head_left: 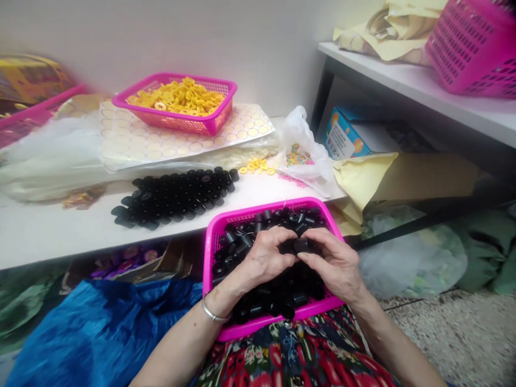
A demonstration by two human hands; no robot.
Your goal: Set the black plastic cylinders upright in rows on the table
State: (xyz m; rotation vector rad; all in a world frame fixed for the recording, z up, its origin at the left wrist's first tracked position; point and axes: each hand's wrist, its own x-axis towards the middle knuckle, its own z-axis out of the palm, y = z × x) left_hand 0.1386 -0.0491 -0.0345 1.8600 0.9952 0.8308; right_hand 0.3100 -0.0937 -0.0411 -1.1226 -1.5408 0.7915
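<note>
A pink plastic basket (208,258) rests on my lap, full of small black cylindrical pieces (298,298). Above it my two hands meet, fingertips almost touching. Between the thumb and fingers of my right hand (338,263) is a black cylinder (301,245). My left hand (268,258), with a bangle on its wrist, curls its thumb and fingers round a dark piece that looks like another black cylinder; it is partly hidden. On the white table (52,226) beyond, many such black cylinders (177,193) stand upright in close rows.
Behind the rows, a pink basket of yellow rings (181,99) sits on a printed sheet (250,126). Loose yellow rings (258,165) and a plastic bag (318,161) lie to its right. A raised shelf (379,75) is at right; a blue bag (97,328) is at lower left.
</note>
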